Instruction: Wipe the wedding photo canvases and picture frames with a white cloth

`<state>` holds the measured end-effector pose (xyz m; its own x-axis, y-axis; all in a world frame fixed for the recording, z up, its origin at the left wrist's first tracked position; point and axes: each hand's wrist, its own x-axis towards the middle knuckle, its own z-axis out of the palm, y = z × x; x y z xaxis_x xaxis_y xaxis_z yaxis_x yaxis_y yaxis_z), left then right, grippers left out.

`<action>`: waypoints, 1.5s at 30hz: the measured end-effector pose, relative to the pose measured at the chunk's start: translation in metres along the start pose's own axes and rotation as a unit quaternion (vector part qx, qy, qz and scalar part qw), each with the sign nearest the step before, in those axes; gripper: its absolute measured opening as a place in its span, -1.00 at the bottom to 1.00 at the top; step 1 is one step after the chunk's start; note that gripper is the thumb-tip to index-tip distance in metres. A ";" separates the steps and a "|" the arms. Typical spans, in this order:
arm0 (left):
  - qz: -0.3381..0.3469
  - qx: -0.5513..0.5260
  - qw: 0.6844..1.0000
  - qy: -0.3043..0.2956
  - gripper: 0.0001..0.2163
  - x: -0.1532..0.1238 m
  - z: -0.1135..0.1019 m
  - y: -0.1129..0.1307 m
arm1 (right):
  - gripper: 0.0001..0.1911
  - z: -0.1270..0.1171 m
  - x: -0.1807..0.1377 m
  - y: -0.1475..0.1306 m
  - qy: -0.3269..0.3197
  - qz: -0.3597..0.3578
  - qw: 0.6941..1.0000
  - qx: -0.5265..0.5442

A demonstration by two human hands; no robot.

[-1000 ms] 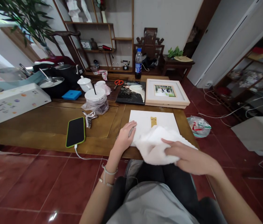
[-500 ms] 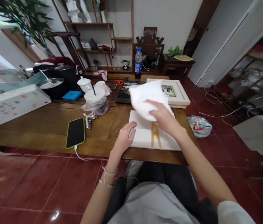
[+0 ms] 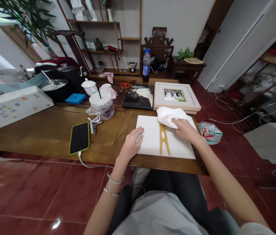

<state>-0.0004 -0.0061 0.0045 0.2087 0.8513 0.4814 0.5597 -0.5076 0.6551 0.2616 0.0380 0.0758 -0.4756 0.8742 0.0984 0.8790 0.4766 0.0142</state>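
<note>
A flat white board lies on the wooden table in front of me, with a gold A-shaped piece, like a stand leg, on its face. My left hand rests at the board's left edge, fingers stretched over the edge and thumb apart. My right hand grips a bunched white cloth, which lies over the board's upper right part and covers the top of the gold piece. The right fingertips are partly hidden in the cloth's folds.
Behind the board are a light picture frame and a dark photo panel. Red-handled scissors, a bottle, a lidded cup in plastic and a phone on a cable stand or lie around. A plastic bag sits right of the table.
My right hand has moved right and down with the cloth, from raised above the board onto its upper right. The picture frame and photo panel now show more fully. My left hand has stayed put.
</note>
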 end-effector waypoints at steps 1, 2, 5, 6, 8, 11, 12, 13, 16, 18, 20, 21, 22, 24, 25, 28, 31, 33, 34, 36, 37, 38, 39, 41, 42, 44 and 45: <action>0.001 0.000 1.000 0.000 -0.78 0.000 0.000 0.000 | -0.57 0.000 -0.007 0.004 0.001 0.013 1.000 -0.005; 0.003 0.000 1.000 0.002 -0.78 0.000 0.000 0.000 | -0.57 -0.001 -0.015 0.007 0.003 0.025 1.000 -0.009; 0.009 -0.002 1.000 0.006 -0.79 0.000 -0.001 0.000 | -0.55 -0.002 -0.038 0.007 0.003 0.052 0.998 -0.022; 0.012 -0.001 1.000 0.006 -0.79 0.000 -0.001 0.000 | -0.56 -0.003 -0.046 0.003 0.001 0.058 0.998 -0.026; 0.014 0.001 1.000 0.004 -0.79 0.000 -0.001 -0.001 | -0.57 -0.006 -0.060 -0.007 -0.008 0.061 0.998 -0.027; 0.016 0.004 1.000 0.003 -0.79 0.000 -0.001 -0.001 | -0.58 -0.016 -0.083 -0.029 -0.027 0.042 0.999 -0.010; 0.017 0.004 1.000 0.002 -0.78 0.000 -0.001 -0.002 | -0.58 -0.020 -0.091 -0.036 -0.035 0.032 0.999 0.004; 0.018 0.005 1.000 0.003 -0.78 0.000 0.000 -0.002 | -0.57 -0.025 -0.099 -0.042 -0.043 0.021 0.999 0.022; 0.020 0.007 1.000 0.003 -0.79 0.000 0.000 -0.003 | -0.50 -0.038 -0.121 -0.053 -0.072 -0.010 0.994 0.082; 0.020 0.008 1.000 0.003 -0.79 0.000 0.000 -0.003 | -0.46 -0.044 -0.132 -0.052 -0.090 -0.015 0.990 0.112; 0.019 0.007 1.000 0.004 -0.79 0.000 0.000 -0.003 | -0.44 -0.045 -0.137 -0.046 -0.102 -0.003 0.986 0.133; 0.019 0.006 1.000 0.004 -0.79 0.000 0.000 -0.002 | -0.44 -0.044 -0.136 -0.042 -0.101 0.004 0.985 0.141; 0.018 0.004 1.000 0.004 -0.78 0.000 0.000 -0.002 | -0.44 -0.040 -0.134 -0.037 -0.096 0.009 0.985 0.146; 0.017 0.003 1.000 0.003 -0.78 0.000 -0.001 -0.001 | -0.47 -0.031 -0.125 -0.026 -0.074 0.013 0.986 0.146; 0.016 0.002 1.000 0.001 -0.78 0.000 -0.001 -0.001 | -0.48 -0.025 -0.118 -0.021 -0.056 0.016 0.988 0.143; 0.011 0.002 1.000 0.000 -0.78 0.000 -0.001 0.000 | -0.55 -0.008 -0.093 -0.009 -0.005 0.028 0.990 0.136; 0.006 0.005 1.000 -0.002 -0.78 0.000 -0.001 0.000 | -0.66 0.000 -0.068 0.000 0.038 0.049 0.990 0.130; 0.003 0.006 1.000 -0.002 -0.78 0.000 -0.001 -0.001 | -0.71 0.000 -0.056 0.005 0.094 0.074 0.987 0.104; 0.002 0.006 1.000 -0.002 -0.78 0.000 -0.001 0.000 | -0.72 0.000 -0.051 0.007 0.131 0.081 0.984 0.086; 0.001 0.008 1.000 0.001 -0.78 0.000 0.000 0.000 | -0.71 0.001 -0.044 0.010 0.186 0.064 0.979 0.057; -0.001 0.009 1.000 0.002 -0.78 0.000 0.000 0.000 | -0.69 0.002 -0.042 0.010 0.192 0.040 0.979 0.051; -0.002 0.009 1.000 0.003 -0.78 0.000 0.000 0.000 | -0.67 0.004 -0.041 0.009 0.179 0.011 0.982 0.050; -0.002 0.009 1.000 0.004 -0.77 0.000 0.000 0.000 | -0.65 0.007 -0.040 0.006 0.153 -0.019 0.986 0.055; -0.002 0.009 1.000 0.005 -0.77 0.000 0.000 0.000 | -0.60 0.015 -0.039 -0.001 0.094 -0.061 0.992 0.066; -0.001 0.009 1.000 0.005 -0.77 0.000 0.000 0.000 | -0.58 0.019 -0.040 -0.005 0.074 -0.067 0.993 0.070; 0.000 0.009 1.000 0.003 -0.78 0.000 0.000 0.000 | -0.53 0.024 -0.045 -0.015 0.063 -0.057 0.994 0.075; 0.000 0.009 1.000 0.002 -0.78 0.000 0.001 0.000 | -0.52 0.025 -0.048 -0.020 0.064 -0.051 0.994 0.079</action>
<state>0.0001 -0.0060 0.0042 0.2049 0.8510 0.4835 0.5749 -0.5045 0.6442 0.2663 -0.0114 0.0463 -0.5444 0.8066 0.2301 0.8056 0.5792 -0.1244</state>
